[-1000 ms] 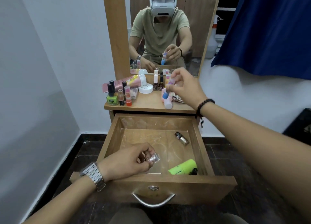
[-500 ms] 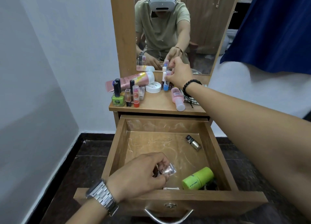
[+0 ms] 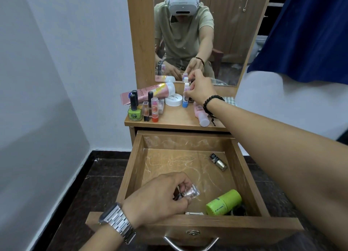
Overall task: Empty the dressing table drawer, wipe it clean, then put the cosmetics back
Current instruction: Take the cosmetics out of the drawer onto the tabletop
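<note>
Wood-grain worktop (image 3: 177,119) under a mirror carries upright polish bottles and a pink tube; the right hand (image 3: 202,89) pinches a slim white stick with a blue base (image 3: 185,97) standing there. Below, over the scuffed open drawer (image 3: 188,226), the left hand (image 3: 160,199) curls its grip round what looks like a small clear glass bottle (image 3: 190,191), near a green cylinder (image 3: 224,202) and gold-capped bottle (image 3: 218,161).

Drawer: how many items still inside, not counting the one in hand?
3 clearly: a gold-capped bottle lying at back right, a green tube at front right, and a small pale item against the front wall. Something dark beside the tube is partly hidden.
</note>
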